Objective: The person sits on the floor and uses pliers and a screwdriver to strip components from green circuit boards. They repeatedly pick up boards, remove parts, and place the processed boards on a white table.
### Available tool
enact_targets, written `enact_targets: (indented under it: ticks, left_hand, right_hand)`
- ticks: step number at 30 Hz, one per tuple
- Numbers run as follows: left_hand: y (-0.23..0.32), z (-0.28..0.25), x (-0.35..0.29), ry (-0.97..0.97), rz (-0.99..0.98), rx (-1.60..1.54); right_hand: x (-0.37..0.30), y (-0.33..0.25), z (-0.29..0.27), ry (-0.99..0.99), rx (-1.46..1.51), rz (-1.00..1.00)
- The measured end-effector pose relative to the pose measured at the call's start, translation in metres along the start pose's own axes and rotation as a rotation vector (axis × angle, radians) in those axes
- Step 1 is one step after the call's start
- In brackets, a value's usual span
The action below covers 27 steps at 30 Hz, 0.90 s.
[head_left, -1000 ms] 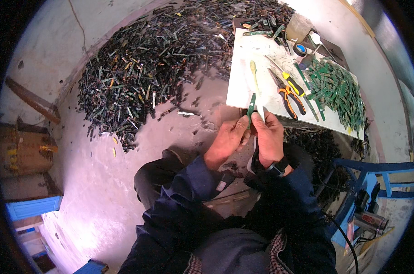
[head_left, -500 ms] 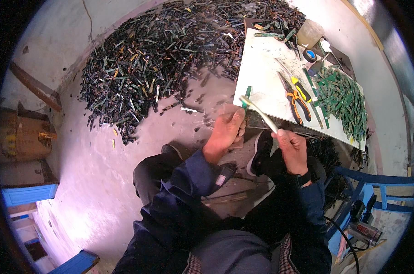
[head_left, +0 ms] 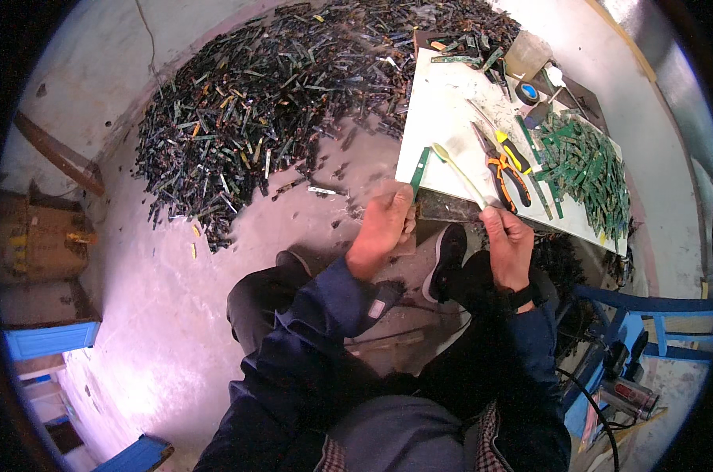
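Note:
My left hand [head_left: 382,228] is closed around the lower end of a narrow green circuit board strip [head_left: 421,167], which points up in front of the white board's [head_left: 439,102] near left corner. In my right hand [head_left: 508,248] is a pale toothbrush [head_left: 460,175], pinched near the end of its handle. Its head lies just right of the strip's top, and a small gap shows between them. On the white board are orange-handled pliers [head_left: 503,173], a yellow-and-black handled tool [head_left: 513,152] and a heap of green strips [head_left: 585,169].
A large pile of dark strips [head_left: 278,102] covers the floor ahead and to the left. A translucent container [head_left: 527,55] and a blue-centred tape roll [head_left: 527,93] stand at the board's far right. Blue chair parts [head_left: 648,307] are at right, a cardboard box [head_left: 46,236] at left.
The toothbrush head has moved up and to the right, off the green strip it crossed before. The strip stays in my left hand, and more of it shows now.

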<state>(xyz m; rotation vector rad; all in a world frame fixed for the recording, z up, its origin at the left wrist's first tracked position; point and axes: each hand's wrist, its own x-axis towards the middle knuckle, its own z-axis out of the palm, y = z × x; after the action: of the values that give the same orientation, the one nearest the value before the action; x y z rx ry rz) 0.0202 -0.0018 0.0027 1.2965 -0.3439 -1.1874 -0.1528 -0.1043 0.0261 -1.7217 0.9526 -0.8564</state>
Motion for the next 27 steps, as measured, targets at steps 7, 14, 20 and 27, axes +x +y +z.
enact_targets:
  ticks: [7,14,20,27]
  left_hand:
    - [0.006,0.003,-0.002,0.057,-0.098,-0.112]
    - [0.010,-0.001,-0.002,-0.055,-0.249,-0.353]
    - [0.012,-0.003,-0.002,-0.118,-0.262,-0.503]
    - [0.011,-0.003,0.001,-0.181,-0.259,-0.556]
  right_hand:
    - [0.000,-0.003,0.000,-0.099,-0.055,0.126]
    - [-0.007,0.000,0.006,-0.139,-0.039,0.106]
    - [-0.005,0.003,0.000,-0.173,-0.077,0.138]
    - [-0.002,0.005,0.007,-0.098,-0.053,0.108]
